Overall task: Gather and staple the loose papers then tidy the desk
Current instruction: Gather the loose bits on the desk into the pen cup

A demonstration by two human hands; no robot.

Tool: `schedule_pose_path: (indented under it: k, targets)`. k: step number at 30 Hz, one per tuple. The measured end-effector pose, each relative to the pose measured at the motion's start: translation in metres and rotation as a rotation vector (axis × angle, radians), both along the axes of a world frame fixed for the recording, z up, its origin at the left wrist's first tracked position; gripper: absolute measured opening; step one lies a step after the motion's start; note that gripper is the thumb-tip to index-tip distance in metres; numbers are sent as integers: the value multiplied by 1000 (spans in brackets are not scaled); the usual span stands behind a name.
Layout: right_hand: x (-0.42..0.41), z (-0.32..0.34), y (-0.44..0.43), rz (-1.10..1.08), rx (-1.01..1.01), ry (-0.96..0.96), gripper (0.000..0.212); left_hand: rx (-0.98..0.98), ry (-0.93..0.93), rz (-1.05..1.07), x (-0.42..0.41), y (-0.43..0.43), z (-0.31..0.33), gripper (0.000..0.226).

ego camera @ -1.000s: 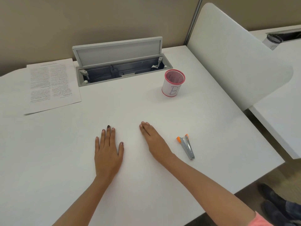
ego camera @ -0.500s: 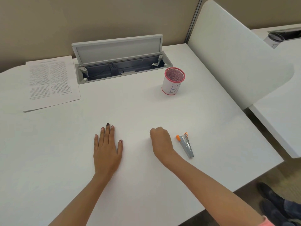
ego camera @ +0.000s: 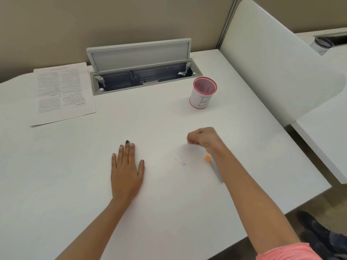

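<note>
A: Where do the hands sit?

B: The left hand [ego camera: 126,170] lies flat on the white desk [ego camera: 169,212], palm down, fingers spread and holding nothing. The right hand [ego camera: 203,136] is raised a little over the desk, further right, curled into a loose fist. It is blurred, and I cannot tell whether anything is pinched in it.

A: And the stapler?

B: The stapler [ego camera: 214,167] lies on the desk just near of the right hand, grey with an orange tip, partly hidden by the right forearm.

A: The papers?

B: The papers [ego camera: 62,92] rest at the far left of the desk, printed side up, well apart from both hands. Right of them a cable tray [ego camera: 144,79] stands with its lid raised.

A: Anything else?

B: A pink-rimmed mesh cup [ego camera: 202,95] marked "B" stands upright, right of the tray and far of the right hand.
</note>
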State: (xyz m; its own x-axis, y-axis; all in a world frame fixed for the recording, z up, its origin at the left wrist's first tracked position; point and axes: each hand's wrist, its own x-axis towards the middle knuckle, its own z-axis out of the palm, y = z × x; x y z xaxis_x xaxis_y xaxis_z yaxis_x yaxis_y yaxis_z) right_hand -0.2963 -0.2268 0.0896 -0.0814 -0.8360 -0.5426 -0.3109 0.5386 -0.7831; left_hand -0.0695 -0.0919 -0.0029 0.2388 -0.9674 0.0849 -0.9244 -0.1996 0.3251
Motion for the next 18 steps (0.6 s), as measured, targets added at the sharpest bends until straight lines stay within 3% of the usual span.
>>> schedule_pose_path:
  k: [3,6,9,12,15,18]
  targets:
    - [-5,19,-32,-156,-78,-268,16,2,-2,-2,0,0,0,64]
    - [-9,42,-68,-303,-167,-351,12,2,4,-2,0,0,1,65]
    - [-11,60,-97,-403,-263,-194,15,3,3,1,0,0,1,65]
    - [-11,69,-123,-443,-442,89,25,1,0,1,0,0,1,65]
    - [-8,67,-141,-381,-610,348,26,3,-1,3,0,0,1,65]
    - [-10,62,-154,-266,-670,482,26,1,3,3,0,0,1,65]
